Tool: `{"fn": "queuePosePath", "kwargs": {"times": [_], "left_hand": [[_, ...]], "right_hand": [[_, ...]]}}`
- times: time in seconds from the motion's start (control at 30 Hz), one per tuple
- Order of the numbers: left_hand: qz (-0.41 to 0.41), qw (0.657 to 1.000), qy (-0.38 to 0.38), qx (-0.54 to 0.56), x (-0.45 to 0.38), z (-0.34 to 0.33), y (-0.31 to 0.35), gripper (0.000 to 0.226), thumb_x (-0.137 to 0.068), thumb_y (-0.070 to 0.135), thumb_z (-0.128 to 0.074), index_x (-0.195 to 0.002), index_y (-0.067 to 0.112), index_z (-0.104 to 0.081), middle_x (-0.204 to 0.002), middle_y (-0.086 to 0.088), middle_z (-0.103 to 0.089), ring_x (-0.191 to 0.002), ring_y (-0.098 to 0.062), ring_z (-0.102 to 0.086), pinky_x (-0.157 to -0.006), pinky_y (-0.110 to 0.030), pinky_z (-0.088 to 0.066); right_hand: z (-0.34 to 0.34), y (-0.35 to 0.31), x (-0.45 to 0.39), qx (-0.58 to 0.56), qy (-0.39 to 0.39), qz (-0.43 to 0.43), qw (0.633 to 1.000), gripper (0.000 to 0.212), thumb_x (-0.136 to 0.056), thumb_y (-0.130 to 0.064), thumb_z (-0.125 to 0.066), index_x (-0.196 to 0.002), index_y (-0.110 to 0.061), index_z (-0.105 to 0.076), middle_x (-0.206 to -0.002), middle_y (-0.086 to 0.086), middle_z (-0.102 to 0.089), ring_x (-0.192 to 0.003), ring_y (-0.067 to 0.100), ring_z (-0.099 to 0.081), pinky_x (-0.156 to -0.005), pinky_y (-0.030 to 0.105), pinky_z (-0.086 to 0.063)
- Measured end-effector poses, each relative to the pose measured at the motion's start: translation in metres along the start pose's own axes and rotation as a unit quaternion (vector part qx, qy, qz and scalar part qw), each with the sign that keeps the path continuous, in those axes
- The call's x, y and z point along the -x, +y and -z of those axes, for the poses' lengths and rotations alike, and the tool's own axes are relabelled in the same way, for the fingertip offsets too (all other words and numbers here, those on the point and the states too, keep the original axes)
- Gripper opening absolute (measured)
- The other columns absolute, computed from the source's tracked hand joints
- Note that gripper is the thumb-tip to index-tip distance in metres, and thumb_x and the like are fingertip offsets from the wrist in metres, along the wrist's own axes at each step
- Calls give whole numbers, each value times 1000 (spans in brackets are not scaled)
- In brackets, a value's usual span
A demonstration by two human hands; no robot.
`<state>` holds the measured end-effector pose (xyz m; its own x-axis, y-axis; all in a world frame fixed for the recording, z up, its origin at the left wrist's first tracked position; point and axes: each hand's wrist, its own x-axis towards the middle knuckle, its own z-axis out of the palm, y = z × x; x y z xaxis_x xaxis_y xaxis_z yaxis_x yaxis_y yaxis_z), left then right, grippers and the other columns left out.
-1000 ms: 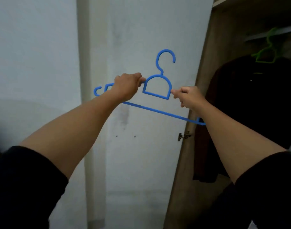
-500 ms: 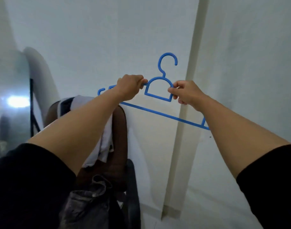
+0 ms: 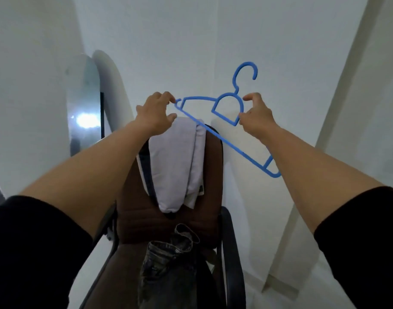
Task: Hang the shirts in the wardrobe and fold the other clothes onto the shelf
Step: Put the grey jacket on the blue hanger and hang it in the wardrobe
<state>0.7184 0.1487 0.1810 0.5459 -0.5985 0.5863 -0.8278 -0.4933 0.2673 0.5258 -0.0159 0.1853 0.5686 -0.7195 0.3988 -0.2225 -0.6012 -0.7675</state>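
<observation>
Looks like a home bedroom: clothes draped over a chair [image 3: 168,221] at centre, mirror [image 3: 84,103] leaning at left.

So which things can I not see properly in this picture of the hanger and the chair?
All in the head view:
- Blue hanger: its right shoulder bar is behind the right hand and forearm.
- White shirt on the chair: its top is behind the left hand; collar not visible.
- Jeans: cut off by the bottom edge.
- Wardrobe: out of frame.
</observation>
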Motion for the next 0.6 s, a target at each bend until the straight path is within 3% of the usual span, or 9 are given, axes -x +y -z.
{"fn": "queuePosePath", "kwargs": {"times": [0.07, 0.27, 0.43, 0.6], "left_hand": [[20, 999, -33, -22, -11, -15, -15, 39, -88, 31, -59, -125, 23, -48, -128, -5, -49, -120, -24, -46, -102, -50, -37], [92, 990, -88, -58, -75, -80, -36, 41, -87, 43, -58, -125, 28, -50, -140, -7, -38, -129, -27, -38, -106, -56, -33], [159, 977, -121, -78, -141, -140, -47, 47, -88, 49, -53, -129, 26, -48, -141, -14, -35, -133, -31, -31, -107, -54, -31], [231, 965, -114, -49, -174, -190, -68, 79, -72, 75, -53, -132, 24, -43, -139, -17, -37, -132, -35, -32, -106, -51, -33]], "right_hand": [[-4, 9, -17, 0, 10, -5, 1000, 52, -90, 0, -41, -131, -31, -34, -102, 14, -52, -62, 14, -47, -50, 25, -40], [-22, 45, -97, 10, -2, 2, 1000, 62, -89, 5, -37, -134, -37, -28, -101, 12, -48, -62, 15, -46, -49, 25, -40], [-42, 72, -179, 6, -38, 33, 999, 62, -89, 4, -39, -132, -39, -29, -77, 6, -45, -61, 14, -44, -54, 27, -44], [-73, 90, -240, -9, -71, 69, 995, 59, -90, 2, -38, -131, -39, -31, -72, 5, -44, -60, 14, -44, -57, 29, -45]]}}
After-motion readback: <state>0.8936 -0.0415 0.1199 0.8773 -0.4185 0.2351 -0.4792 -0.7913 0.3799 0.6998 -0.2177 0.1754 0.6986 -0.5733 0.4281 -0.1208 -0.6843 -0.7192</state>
